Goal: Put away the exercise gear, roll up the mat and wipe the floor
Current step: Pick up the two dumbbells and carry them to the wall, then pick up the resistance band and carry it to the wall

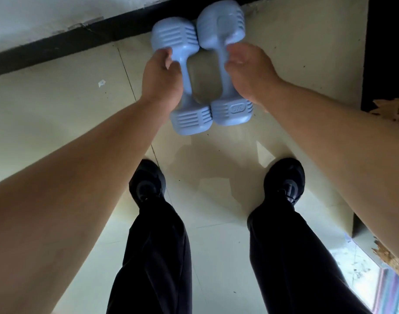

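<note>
Two light blue dumbbells lie side by side on the tiled floor, their far ends against the dark skirting board. My left hand (162,75) curls its thumb and fingers round the handle of the left dumbbell (189,118) from the outer side. My right hand (250,69) sits at the outer side of the right dumbbell (218,26), its fingers loosely curved and slightly blurred, their tips just touching the handle. The two dumbbells touch each other at both ends. No mat or cloth is in view.
My two feet in black shoes (147,180) (284,177) stand apart just behind the dumbbells. A white wall with the dark skirting board (58,46) runs along the top. A dark door frame (384,53) with chipped wood stands at the right. A small scrap (101,82) lies on the floor.
</note>
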